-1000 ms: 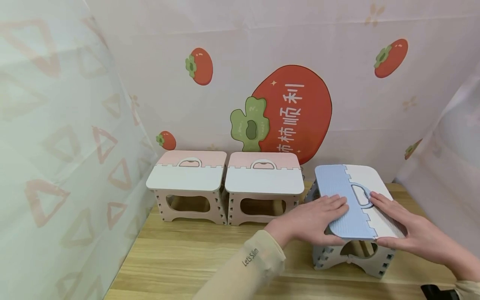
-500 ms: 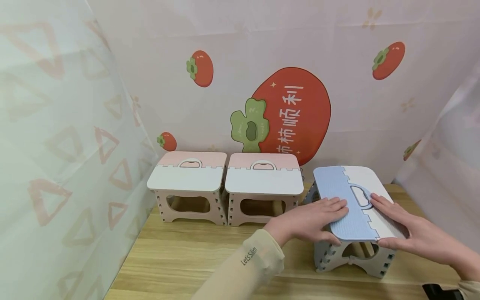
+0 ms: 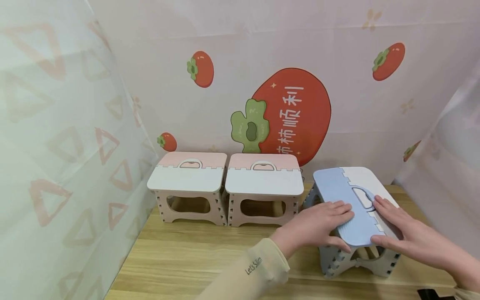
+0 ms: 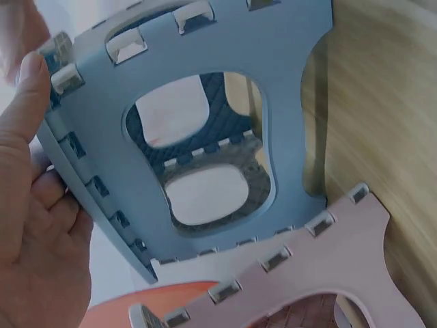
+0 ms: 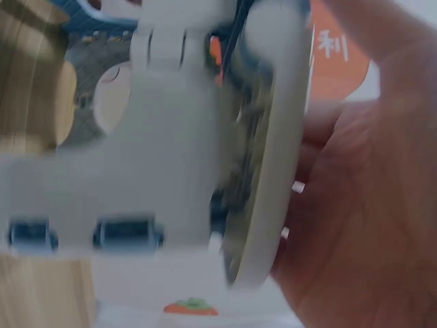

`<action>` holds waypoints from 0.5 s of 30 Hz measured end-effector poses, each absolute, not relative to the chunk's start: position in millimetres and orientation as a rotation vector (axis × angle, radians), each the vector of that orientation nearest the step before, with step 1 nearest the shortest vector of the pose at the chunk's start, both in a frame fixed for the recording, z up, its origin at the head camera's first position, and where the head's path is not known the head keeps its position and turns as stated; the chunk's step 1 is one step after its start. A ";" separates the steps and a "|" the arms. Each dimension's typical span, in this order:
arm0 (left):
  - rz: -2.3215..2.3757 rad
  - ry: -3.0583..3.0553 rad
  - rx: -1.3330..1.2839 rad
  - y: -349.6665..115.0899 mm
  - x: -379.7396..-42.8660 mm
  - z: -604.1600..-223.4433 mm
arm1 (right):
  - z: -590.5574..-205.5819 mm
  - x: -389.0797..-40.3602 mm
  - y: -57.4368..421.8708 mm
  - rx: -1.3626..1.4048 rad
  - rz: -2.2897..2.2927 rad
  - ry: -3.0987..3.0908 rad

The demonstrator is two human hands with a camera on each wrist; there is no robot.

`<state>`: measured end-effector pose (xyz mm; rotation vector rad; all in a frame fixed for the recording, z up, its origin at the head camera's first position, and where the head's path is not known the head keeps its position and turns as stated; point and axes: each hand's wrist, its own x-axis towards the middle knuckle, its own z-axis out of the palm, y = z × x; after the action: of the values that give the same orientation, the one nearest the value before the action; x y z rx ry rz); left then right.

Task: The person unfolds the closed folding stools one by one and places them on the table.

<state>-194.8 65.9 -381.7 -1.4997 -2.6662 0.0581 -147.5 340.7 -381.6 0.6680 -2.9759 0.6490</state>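
A blue and white folding step stool (image 3: 337, 183) stands unfolded on the right of the wooden table, turned at an angle. My left hand (image 3: 315, 225) rests on its blue half, fingers laid across the top and thumb by the near left edge. On the white half lies my right hand (image 3: 416, 237), its fingers near the oval handle and its thumb at the near edge. In the left wrist view the stool's blue side panel (image 4: 287, 137) shows beside my left hand (image 4: 41, 239). The right wrist view has the white end leg (image 5: 157, 171) beside my right palm (image 5: 375, 205), partly blurred.
Two pink and white folding stools, one at left (image 3: 187, 179) and one in the middle (image 3: 264, 181), stand side by side against the back cloth. Printed cloth walls (image 3: 352, 104) enclose the wooden table (image 3: 180, 258). A black object (image 3: 431, 293) sits by my right wrist.
The near end of the blue and white stool has swung to the right and slightly toward me, with both hands on it. The two pink stools stay put.
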 end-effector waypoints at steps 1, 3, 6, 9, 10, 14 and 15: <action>0.063 -2.650 -1.483 67.6 -193.4 -382.3 | -381.0 -146.9 338.6 0.641 0.657 -2.995; 0.062 -2.635 -1.454 70.3 -191.0 -383.2 | -379.5 -145.8 334.2 0.589 0.660 -3.031; 0.056 -2.633 -1.433 72.4 -189.7 -384.0 | -379.1 -143.8 329.2 0.562 0.671 -3.050; 0.064 -2.635 -1.458 71.5 -190.9 -382.7 | -382.0 -144.1 329.0 0.563 0.672 -3.036; 0.072 -2.633 -1.470 70.9 -191.4 -382.2 | -383.2 -144.3 329.4 0.578 0.671 -3.018; 0.089 -2.657 -1.517 67.7 -195.4 -380.8 | -386.5 -144.9 331.3 0.624 0.634 -2.942; 0.079 -2.673 -1.524 66.8 -197.0 -380.7 | -386.6 -144.6 331.2 0.632 0.628 -2.926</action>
<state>-197.0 66.8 -380.7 -1.5242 -2.6728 0.0793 -144.6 331.2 -386.6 0.6324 -2.9265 0.6280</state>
